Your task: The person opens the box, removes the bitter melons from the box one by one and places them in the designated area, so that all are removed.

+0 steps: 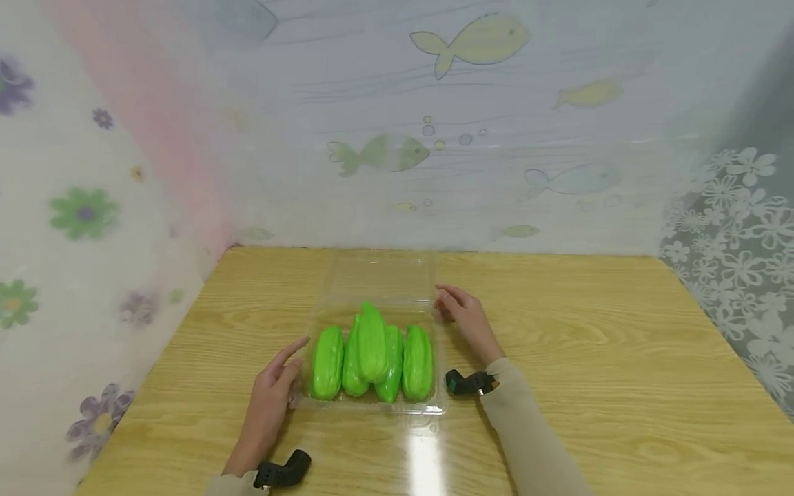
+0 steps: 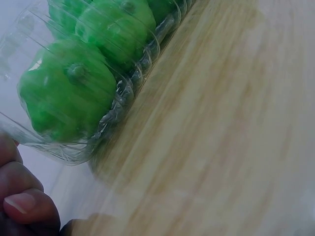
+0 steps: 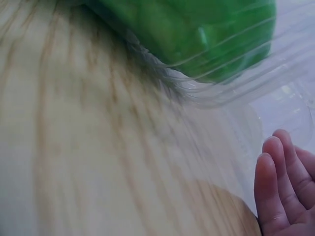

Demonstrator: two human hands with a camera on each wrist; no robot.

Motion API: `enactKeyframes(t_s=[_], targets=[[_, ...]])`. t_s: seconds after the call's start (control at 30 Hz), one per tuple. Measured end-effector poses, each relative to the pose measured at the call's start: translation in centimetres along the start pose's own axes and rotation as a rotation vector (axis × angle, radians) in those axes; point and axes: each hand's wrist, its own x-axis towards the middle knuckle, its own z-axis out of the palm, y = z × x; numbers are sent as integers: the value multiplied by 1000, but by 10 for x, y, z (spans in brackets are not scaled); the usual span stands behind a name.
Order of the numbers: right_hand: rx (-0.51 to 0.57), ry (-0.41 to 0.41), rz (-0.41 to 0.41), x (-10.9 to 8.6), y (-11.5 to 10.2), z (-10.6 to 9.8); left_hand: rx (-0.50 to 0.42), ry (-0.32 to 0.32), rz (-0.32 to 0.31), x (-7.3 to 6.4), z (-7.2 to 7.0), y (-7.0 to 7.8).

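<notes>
A clear plastic clamshell box [image 1: 372,408] lies on the table with its lid [image 1: 381,275] folded open toward the wall. Inside it are several glossy, bright green, ridged pepper-shaped vegetables [image 1: 326,364], one lying on top of the others [image 1: 373,344]. My left hand [image 1: 273,386] is at the box's left side, its index finger stretched along the edge; the left wrist view shows fingertips [image 2: 29,206] beside the box corner. My right hand [image 1: 465,317] is by the back right corner near the lid hinge. Its straight fingers [image 3: 275,182] show close to the clear plastic; contact is unclear.
The wooden table [image 1: 595,358] extends to both sides of the box. A fish-patterned wall covering [image 1: 384,151] stands behind it, a flower-patterned one [image 1: 87,213] at the left. Black wrist devices [image 1: 282,472] are worn on both wrists.
</notes>
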Motion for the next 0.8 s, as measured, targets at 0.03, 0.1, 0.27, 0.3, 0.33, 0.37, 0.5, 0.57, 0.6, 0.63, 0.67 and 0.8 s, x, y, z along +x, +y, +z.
enactKeyframes(t_s=[0.03,0.1,0.27,0.3,0.33,0.37,0.5,0.57,0.6,0.63,0.67,0.8], targets=[[8,-6,-1,-2,-3,0,2,2,0,0,0,0],[19,-13,-2,-4,-7,0,3,3,1,0,-1,1],[57,-12,-17,-1,5,-4,7,3,-1,0,-1,1],[61,-14,-18,-1,8,-5,6,2,-2,0,-1,1],[62,-14,-20,0,11,-6,4,2,-2,0,-1,0],[66,-11,-11,0,11,-6,0,0,-1,0,0,0],[70,-17,-18,-1,9,-11,-19,-6,10,1,0,0],[68,-11,-30,-1,7,-14,-27,-10,17,1,1,1],[69,-8,-33,-1,5,-16,-30,-11,18,1,1,0],[74,-5,-38,-1,4,-17,-34,-13,19,1,1,0],[78,-4,-43,-2,1,-18,-36,-13,20,1,1,0],[89,-8,-67,-5,-8,-22,-33,-6,25,1,1,0]])
